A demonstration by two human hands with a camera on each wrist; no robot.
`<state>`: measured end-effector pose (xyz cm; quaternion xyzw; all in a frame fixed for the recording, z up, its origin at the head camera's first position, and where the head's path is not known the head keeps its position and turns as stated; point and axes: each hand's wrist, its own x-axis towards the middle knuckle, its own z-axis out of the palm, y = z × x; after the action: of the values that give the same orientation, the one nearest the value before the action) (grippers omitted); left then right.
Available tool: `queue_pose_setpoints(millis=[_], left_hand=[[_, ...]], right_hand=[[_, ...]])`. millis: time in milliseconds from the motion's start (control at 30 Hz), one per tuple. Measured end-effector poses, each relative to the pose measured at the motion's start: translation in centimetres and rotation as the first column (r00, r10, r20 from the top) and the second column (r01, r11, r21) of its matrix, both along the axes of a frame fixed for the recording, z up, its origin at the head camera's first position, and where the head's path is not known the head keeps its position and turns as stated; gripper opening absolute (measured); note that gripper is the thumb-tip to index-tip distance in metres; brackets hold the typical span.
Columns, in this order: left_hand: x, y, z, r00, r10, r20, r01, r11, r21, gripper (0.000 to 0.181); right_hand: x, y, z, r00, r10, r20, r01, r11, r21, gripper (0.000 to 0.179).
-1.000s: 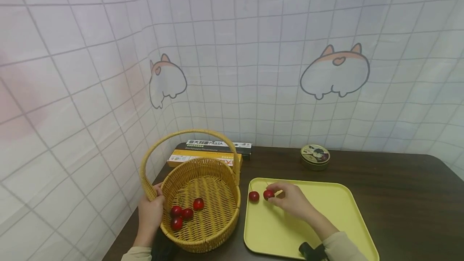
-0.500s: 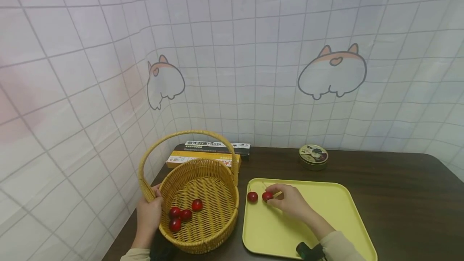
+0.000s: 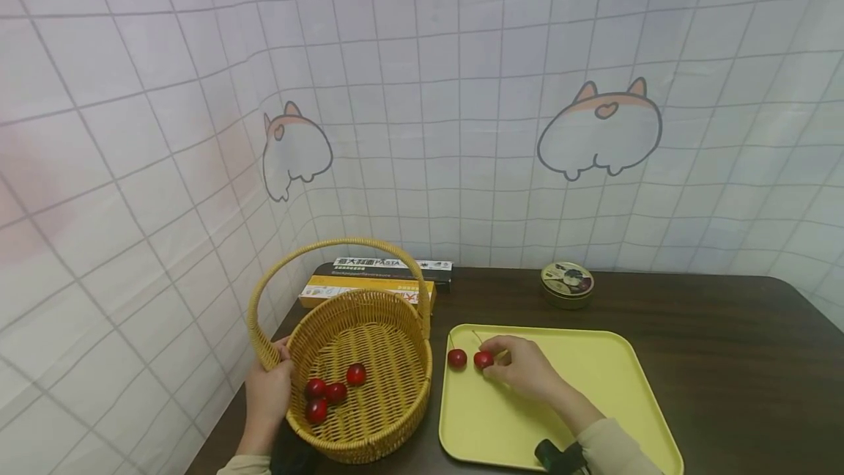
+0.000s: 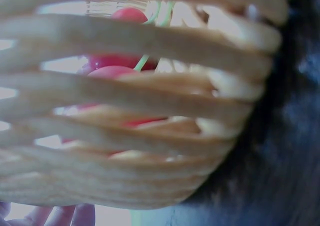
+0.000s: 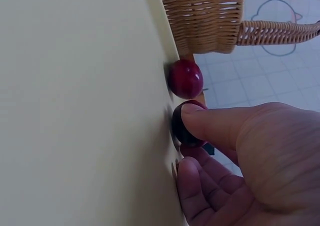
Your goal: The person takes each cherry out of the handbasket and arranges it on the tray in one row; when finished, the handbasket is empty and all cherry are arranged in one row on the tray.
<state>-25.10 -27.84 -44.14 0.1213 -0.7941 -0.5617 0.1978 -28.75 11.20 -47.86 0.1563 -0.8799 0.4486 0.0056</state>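
The right hand (image 3: 526, 370) pinches a cherry (image 3: 483, 361) between thumb and fingertips, low at the tray (image 3: 491, 424). A light, even squeeze on its sides should keep it from rolling, and a straight lift would best spare its neighbour. That second cherry (image 3: 457, 358) sits just beyond the fingertips, to their left, near the tray's edge. Farther left of them stands the basket (image 3: 389, 358), four cherries (image 3: 316, 388) inside; the left hand (image 3: 266, 393) grips it by the foot of the handle (image 3: 339, 242).
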Motion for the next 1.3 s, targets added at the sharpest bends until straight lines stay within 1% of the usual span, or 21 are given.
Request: queue_pose_setpoints(millis=[100, 333, 467, 567, 700, 800, 867, 933, 1000, 1100, 1200, 1300], left_hand=[[0.1, -0.1, 0.0, 1.000, 0.003, 0.001, -0.003, 1.000, -0.006, 0.008], [0.3, -0.3, 0.0, 0.999, 0.006, 0.036, -0.006, 1.000, 0.005, 0.009], [0.2, -0.3, -0.2, 1.000, 0.011, 0.021, -0.011, 1.000, 0.023, 0.009], [0.1, -0.3, -0.5, 1.000, 0.013, 0.000, -0.013, 1.000, 0.028, 0.010], [0.0, -0.2, -0.8, 1.000, 0.013, -0.026, -0.012, 1.000, 0.023, 0.009], [0.0, -0.2, -0.8, 0.999, 0.012, -0.039, -0.011, 1.000, 0.015, 0.008], [0.0, -0.2, -0.8, 0.999, 0.009, -0.042, -0.009, 1.000, 0.005, 0.007], [0.0, -0.2, -0.8, 0.999, 0.008, -0.042, -0.008, 1.000, -0.005, 0.007], [0.1, -0.2, -0.8, 0.999, 0.010, -0.041, -0.011, 1.000, -0.017, 0.007], [-0.1, -0.2, -0.7, 0.999, 0.018, -0.044, -0.019, 0.999, -0.027, 0.008], [-0.2, -0.2, -0.6, 0.999, 0.028, -0.040, -0.029, 0.999, -0.033, 0.009], [-0.2, -0.1, -0.6, 0.999, 0.029, -0.026, -0.030, 0.999, -0.037, 0.010]], right_hand=[[0.0, -0.2, 0.1, 1.000, 0.004, -0.002, -0.004, 1.000, -0.002, 0.031], [0.0, -0.5, 0.1, 1.000, 0.004, -0.004, -0.004, 1.000, 0.006, 0.034], [0.0, -0.5, 0.1, 1.000, -0.007, -0.006, 0.007, 1.000, 0.017, 0.037], [0.1, -0.4, 0.0, 1.000, -0.002, -0.004, 0.002, 1.000, 0.013, 0.039], [0.1, -0.2, 0.2, 1.000, -0.002, 0.002, 0.002, 1.000, 0.013, 0.042], [0.2, 0.1, 0.9, 1.000, -0.024, 0.009, 0.023, 1.000, 0.012, 0.043], [0.5, 0.2, 1.7, 0.999, -0.036, 0.014, 0.036, 0.999, -0.003, 0.043], [0.9, 0.1, 2.7, 0.999, -0.031, 0.007, 0.031, 0.999, -0.018, 0.042], [1.5, -0.2, 3.9, 1.000, -0.001, -0.002, 0.001, 0.999, -0.045, 0.039], [2.6, -1.2, 5.6, 0.996, 0.080, -0.030, -0.082, 0.994, -0.074, 0.034], [3.8, -2.8, 7.1, 0.983, 0.174, -0.055, -0.179, 0.979, -0.096, 0.027], [4.7, -4.8, 8.0, 0.966, 0.238, -0.099, -0.247, 0.964, -0.095, 0.021]])
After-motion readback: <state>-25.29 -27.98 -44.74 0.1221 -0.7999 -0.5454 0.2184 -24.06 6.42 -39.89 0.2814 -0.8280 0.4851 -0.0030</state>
